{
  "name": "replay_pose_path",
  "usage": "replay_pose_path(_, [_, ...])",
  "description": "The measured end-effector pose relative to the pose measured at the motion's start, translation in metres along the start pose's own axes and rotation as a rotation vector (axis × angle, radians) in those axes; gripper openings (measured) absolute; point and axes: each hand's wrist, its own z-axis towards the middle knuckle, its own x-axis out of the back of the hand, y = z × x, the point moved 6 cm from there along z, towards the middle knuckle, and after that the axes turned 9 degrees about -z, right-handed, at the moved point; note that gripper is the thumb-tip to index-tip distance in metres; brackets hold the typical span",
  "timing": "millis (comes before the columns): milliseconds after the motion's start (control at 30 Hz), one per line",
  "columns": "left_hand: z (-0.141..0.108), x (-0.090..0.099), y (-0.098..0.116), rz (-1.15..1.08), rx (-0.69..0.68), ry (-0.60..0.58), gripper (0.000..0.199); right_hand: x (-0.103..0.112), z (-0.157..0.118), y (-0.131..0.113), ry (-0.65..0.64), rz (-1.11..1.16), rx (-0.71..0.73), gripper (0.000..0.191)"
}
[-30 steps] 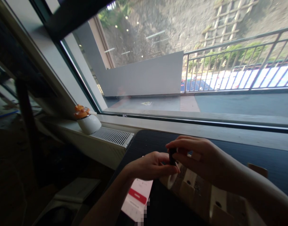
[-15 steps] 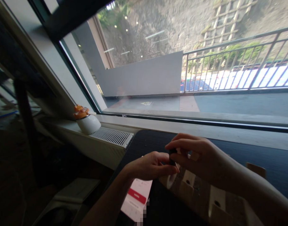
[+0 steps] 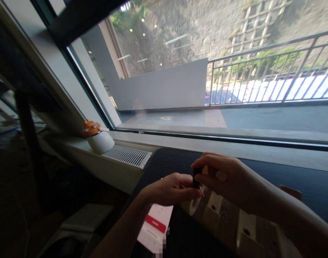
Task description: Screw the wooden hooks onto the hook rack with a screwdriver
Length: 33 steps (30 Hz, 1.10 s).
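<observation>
A small dark cylindrical piece (image 3: 197,177) stands upright between my two hands. My left hand (image 3: 172,188) pinches its lower end between thumb and fingers. From the right, my right hand (image 3: 220,173) grips its upper part with thumb and index finger. Just below the hands lies a wooden piece (image 3: 228,222) with light blocks that have dark round holes. A pale ring (image 3: 194,206) sits at its left end, partly covered by my fingers. My right forearm hides part of the wood.
The black table (image 3: 169,161) stands by a large window. A lit phone screen (image 3: 155,225) shows under my left forearm. A white pot with an orange top (image 3: 99,139) sits on the ledge beside a white vent grille (image 3: 129,156). A small wooden piece (image 3: 290,191) lies behind my right forearm.
The fingertips of my right hand have shifted slightly to the right on the dark piece. My left hand has hardly moved.
</observation>
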Motion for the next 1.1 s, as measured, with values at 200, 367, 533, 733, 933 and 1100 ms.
replay_pose_path(200, [0.0,0.0,0.0,0.007,-0.003,-0.003,0.04,-0.004,0.0,0.0,0.005,0.003,0.021,0.016])
replay_pose_path(367, [0.0,-0.001,-0.002,-0.067,-0.014,-0.028,0.038,-0.005,-0.002,-0.002,-0.039,0.039,0.044,0.022])
replay_pose_path(533, [-0.001,-0.002,0.001,-0.043,-0.003,-0.035,0.045,-0.006,-0.003,0.0,-0.071,0.084,0.03,0.026])
replay_pose_path(733, [0.0,-0.001,0.001,-0.081,-0.003,-0.042,0.043,-0.007,-0.003,0.007,-0.059,0.083,-0.034,0.022])
replay_pose_path(933, [0.0,-0.001,-0.001,-0.068,0.01,-0.018,0.048,-0.009,0.0,0.009,-0.016,0.044,-0.09,0.02])
replay_pose_path(1100, [0.001,0.001,-0.003,-0.042,0.008,-0.009,0.043,-0.009,0.001,0.004,-0.013,-0.006,-0.123,0.021])
